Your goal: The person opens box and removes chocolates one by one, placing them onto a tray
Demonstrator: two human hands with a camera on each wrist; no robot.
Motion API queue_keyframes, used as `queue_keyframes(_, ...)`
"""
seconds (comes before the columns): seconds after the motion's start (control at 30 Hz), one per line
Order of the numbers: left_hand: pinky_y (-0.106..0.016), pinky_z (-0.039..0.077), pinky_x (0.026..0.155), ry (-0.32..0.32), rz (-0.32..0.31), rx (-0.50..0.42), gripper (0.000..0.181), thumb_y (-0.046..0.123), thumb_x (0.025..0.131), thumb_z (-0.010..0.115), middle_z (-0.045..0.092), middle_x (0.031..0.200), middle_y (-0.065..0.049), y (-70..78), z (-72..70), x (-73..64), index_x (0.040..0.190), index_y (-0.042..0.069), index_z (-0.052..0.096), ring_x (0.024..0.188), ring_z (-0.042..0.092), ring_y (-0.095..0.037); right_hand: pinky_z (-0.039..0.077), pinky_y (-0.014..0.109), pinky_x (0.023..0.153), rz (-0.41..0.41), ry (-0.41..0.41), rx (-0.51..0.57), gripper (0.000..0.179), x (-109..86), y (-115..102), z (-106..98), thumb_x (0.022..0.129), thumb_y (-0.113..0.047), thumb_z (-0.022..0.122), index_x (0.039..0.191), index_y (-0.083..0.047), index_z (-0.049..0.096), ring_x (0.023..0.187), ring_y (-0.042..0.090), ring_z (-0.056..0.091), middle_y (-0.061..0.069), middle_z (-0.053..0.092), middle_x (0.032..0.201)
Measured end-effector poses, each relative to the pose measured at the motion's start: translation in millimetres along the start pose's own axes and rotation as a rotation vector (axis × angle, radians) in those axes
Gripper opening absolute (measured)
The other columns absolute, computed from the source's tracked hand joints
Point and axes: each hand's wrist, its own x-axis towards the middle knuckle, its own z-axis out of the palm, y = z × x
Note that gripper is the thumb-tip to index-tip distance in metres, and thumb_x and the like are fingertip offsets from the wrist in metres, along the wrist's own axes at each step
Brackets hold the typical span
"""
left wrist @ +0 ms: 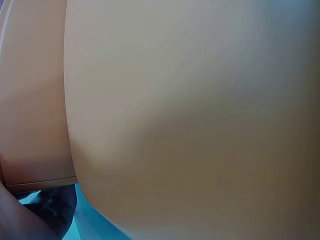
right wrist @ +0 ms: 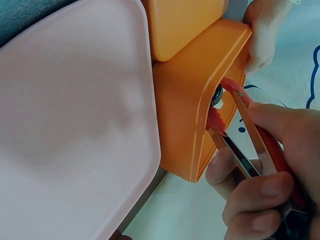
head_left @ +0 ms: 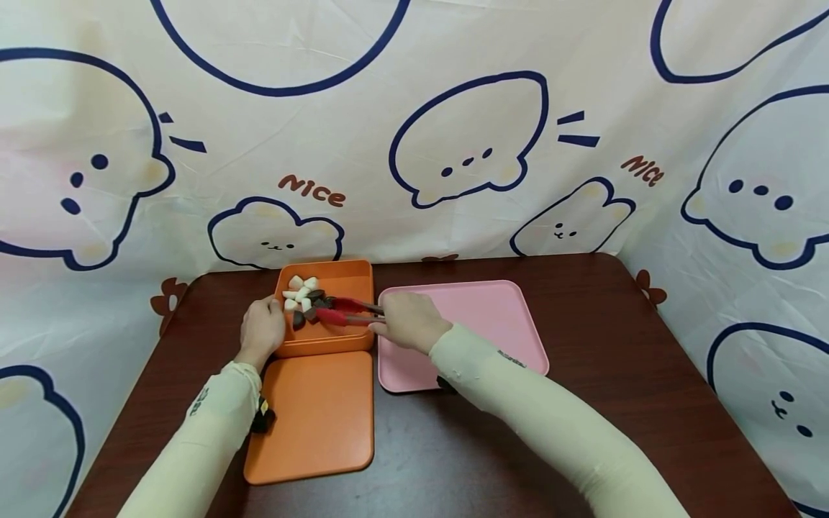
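My right hand (head_left: 411, 320) grips a pair of tongs (head_left: 359, 319) with red tips. Those tips reach into an orange box (head_left: 324, 349), spread around some dark chunks (head_left: 299, 320). White chunks (head_left: 296, 282) lie beside the dark ones at the left of the box. At the box's left wall, my left hand (head_left: 263, 329) holds the side by its rim. In the right wrist view, the fingers of my right hand (right wrist: 260, 195) curl round the tong arms, and a dark piece (right wrist: 217, 95) shows between the red tips. Box walls fill most of the left wrist view.
A flat orange lid or tray (head_left: 317, 417) lies in front of the box. Right of the box is a pink tray (head_left: 482, 313), partly under my right forearm. All stand on a dark brown table (head_left: 583, 338), with a cartoon-printed cloth (head_left: 363, 144) behind and at the sides.
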Motion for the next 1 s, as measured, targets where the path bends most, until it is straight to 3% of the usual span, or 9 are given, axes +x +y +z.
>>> queue_keyframes(0.1, -0.045, 0.043, 0.086, -0.003, -0.007, -0.003, 0.054, 0.031, 0.11, 0.017, 0.057, 0.11, -0.023, 0.0, 0.2, -1.0, 0.126, 0.001, 0.059, 0.105, 0.056, -0.037, 0.042, 0.027, 0.055, -0.009, 0.013, 0.054, 0.029, -1.3, 4, -1, 0.095, -0.046, 0.068, 0.094, -0.018, 0.065, 0.065, 0.011, 0.054, -0.005, 0.059, 0.073)
queue_keyframes(0.13, -0.046, 0.043, 0.088, -0.005, -0.01, -0.003, 0.054, 0.031, 0.111, 0.017, 0.056, 0.113, -0.024, 0.4, 0.2, -1.3, 0.128, 0.001, 0.058, 0.108, 0.055, -0.037, 0.042, 0.027, 0.055, -0.009, 0.016, 0.068, 0.028, -1.7, 6, -1, 0.095, -0.046, 0.068, 0.096, -0.018, 0.066, 0.065, 0.012, 0.054, -0.005, 0.059, 0.073)
queue_keyframes(0.2, -0.046, 0.043, 0.087, -0.005, -0.013, 0.0, 0.053, 0.031, 0.111, 0.017, 0.055, 0.112, -0.025, 1.2, 0.2, -1.7, 0.123, 0.001, 0.059, 0.106, 0.055, -0.037, 0.041, 0.027, 0.054, -0.011, 0.02, 0.084, 0.028, -2.6, 8, -2, 0.095, -0.046, 0.068, 0.098, -0.018, 0.067, 0.064, 0.012, 0.053, -0.005, 0.058, 0.072)
queue_keyframes(0.33, -0.04, 0.037, 0.075, 0.005, -0.009, 0.008, 0.047, 0.032, 0.111, 0.018, 0.048, 0.09, -0.017, 2.8, -0.2, -1.4, 0.098, 0.004, 0.054, 0.087, 0.052, -0.033, 0.041, 0.027, 0.054, -0.007, 0.029, 0.077, 0.027, -5.1, 13, -3, 0.096, -0.047, 0.066, 0.093, -0.019, 0.067, 0.064, 0.012, 0.052, -0.006, 0.056, 0.069)
queue_keyframes(0.43, -0.04, 0.037, 0.075, 0.01, -0.002, 0.008, 0.048, 0.031, 0.111, 0.018, 0.048, 0.088, -0.015, 2.5, -0.6, -1.5, 0.1, 0.004, 0.056, 0.088, 0.053, -0.032, 0.04, 0.028, 0.053, -0.012, 0.037, 0.079, 0.026, -7.6, 17, -4, 0.096, -0.046, 0.066, 0.092, -0.02, 0.067, 0.063, 0.012, 0.051, -0.006, 0.053, 0.067)
queue_keyframes(0.53, -0.048, 0.046, 0.09, -0.005, -0.005, -0.005, 0.054, 0.031, 0.111, 0.017, 0.058, 0.117, -0.024, 1.8, -0.5, -2.2, 0.128, 0.002, 0.059, 0.11, 0.056, -0.04, 0.038, 0.026, 0.052, -0.013, 0.037, 0.093, 0.027, -11.0, 23, -6, 0.096, -0.046, 0.066, 0.094, -0.019, 0.068, 0.06, 0.012, 0.05, -0.005, 0.051, 0.066)
queue_keyframes(0.67, -0.058, 0.038, 0.111, -0.023, -0.01, -0.022, 0.056, 0.031, 0.11, 0.015, 0.045, 0.152, -0.025, 1.3, -0.8, -2.9, 0.153, 0.003, 0.039, 0.135, 0.046, -0.044, 0.037, 0.024, 0.05, 0.01, 0.038, 0.121, 0.032, -16.5, 31, -11, 0.096, -0.049, 0.065, 0.1, -0.018, 0.07, 0.057, 0.011, 0.049, -0.005, 0.052, 0.066)
queue_keyframes(0.77, -0.058, 0.039, 0.11, -0.02, -0.004, -0.022, 0.056, 0.031, 0.111, 0.016, 0.046, 0.151, -0.025, 1.3, -1.4, -3.3, 0.153, 0.002, 0.04, 0.135, 0.046, -0.044, 0.036, 0.023, 0.048, 0.032, 0.042, 0.164, 0.034, -20.8, 38, -16, 0.095, -0.049, 0.066, 0.105, -0.017, 0.07, 0.054, 0.01, 0.049, -0.004, 0.052, 0.064)
queue_keyframes(1.0, -0.049, 0.042, 0.094, -0.022, -0.014, -0.018, 0.056, 0.032, 0.111, 0.015, 0.055, 0.123, -0.026, 1.8, -2.2, -3.6, 0.139, 0.002, 0.053, 0.116, 0.053, -0.039, 0.033, 0.022, 0.045, 0.053, 0.037, 0.219, 0.04, -30.2, 52, -26, 0.095, -0.049, 0.066, 0.117, -0.016, 0.07, 0.05, 0.011, 0.048, -0.003, 0.053, 0.062)
